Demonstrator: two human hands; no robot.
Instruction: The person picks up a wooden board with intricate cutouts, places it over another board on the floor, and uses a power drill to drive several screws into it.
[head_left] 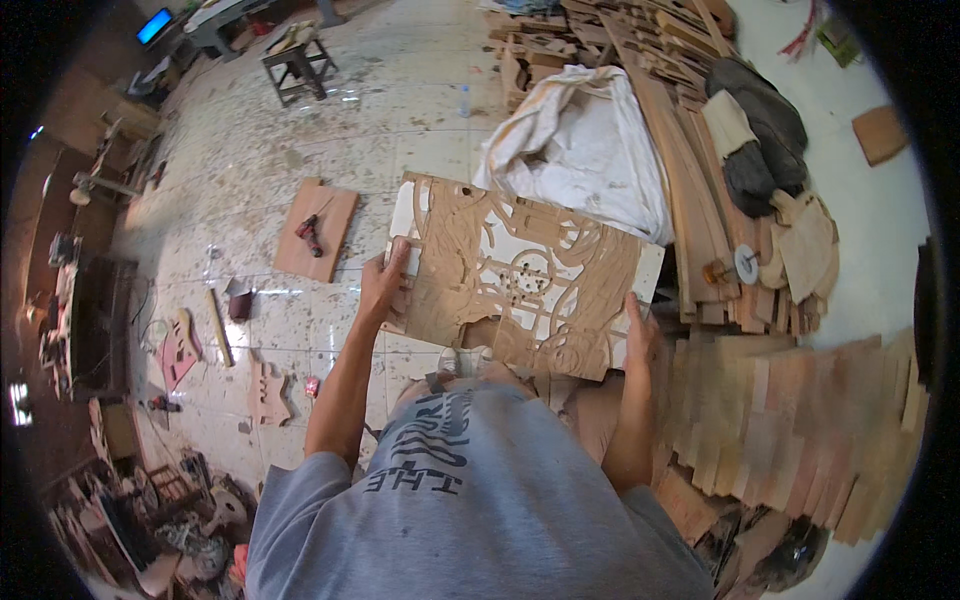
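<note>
In front of my body I hold up a carved wooden panel [440, 262], brown relief work on a white backing with cut-out curves and a round motif near its middle. My left hand [387, 280] is closed on its left edge, with the thumb on the face. On the opposite edge my right hand [641, 335] grips the panel, lower down toward the near corner. The panel is tilted, its right side nearer to me. The fingers behind it are mostly hidden.
A red and black drill [308, 235] lies on a brown board [335, 215] on the dusty tiled floor. To the right are a white cloth [590, 135], long planks [650, 110] and stacked boards [790, 420]. A small stool [292, 62] stands far off; tools [200, 530] clutter the lower left.
</note>
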